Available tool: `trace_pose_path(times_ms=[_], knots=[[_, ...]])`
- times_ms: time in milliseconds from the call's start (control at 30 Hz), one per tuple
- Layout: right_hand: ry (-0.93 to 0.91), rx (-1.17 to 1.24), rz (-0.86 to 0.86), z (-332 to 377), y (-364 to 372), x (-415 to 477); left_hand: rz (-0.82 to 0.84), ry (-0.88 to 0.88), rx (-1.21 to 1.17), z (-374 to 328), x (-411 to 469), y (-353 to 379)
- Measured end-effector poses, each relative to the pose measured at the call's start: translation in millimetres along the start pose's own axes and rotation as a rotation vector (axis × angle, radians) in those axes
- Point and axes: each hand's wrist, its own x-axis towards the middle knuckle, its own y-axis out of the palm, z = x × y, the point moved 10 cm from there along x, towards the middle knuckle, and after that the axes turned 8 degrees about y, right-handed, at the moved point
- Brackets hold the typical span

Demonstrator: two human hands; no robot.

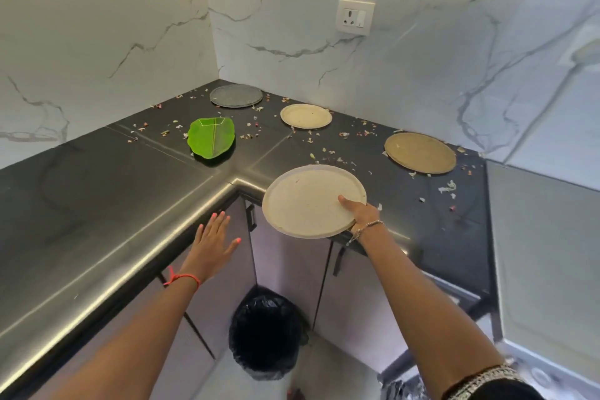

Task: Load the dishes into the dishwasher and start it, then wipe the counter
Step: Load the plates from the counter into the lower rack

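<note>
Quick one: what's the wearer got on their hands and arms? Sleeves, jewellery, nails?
Left hand: bright pink nail polish, and a red-orange thread tied round the wrist. Right hand: a thin silver chain bracelet at the wrist. Both forearms are bare, no gloves. At the bottom right edge, a dark sleeve with a black-and-white patterned hem covers the right upper arm.

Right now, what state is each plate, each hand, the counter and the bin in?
Black counter, strewn with scraps.
Large off-white round plate, held at its rim, overhanging the counter edge.
Right hand, grips that plate, thumb on top.
Left hand, open, holds nothing.
Green leaf-shaped plate, flat on the counter.
Grey round plate, flat, in the corner.
Small cream round plate, flat.
Tan round plate, flat.
Black-lined bin, open.
</note>
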Motion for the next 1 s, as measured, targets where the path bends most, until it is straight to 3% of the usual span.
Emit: trace_pose_path(times_ms=[700,1000], knots=[[0.071,0.127,-0.131,-191.3,-220.1,-208.6,0.134,0.145,0.045,-112.3,-283.0,85.3],[0.101,0.1,-0.175,-226.8,-346.4,-262.4,0.142,0.186,-0.037,-216.7,-359.6,131.4]])
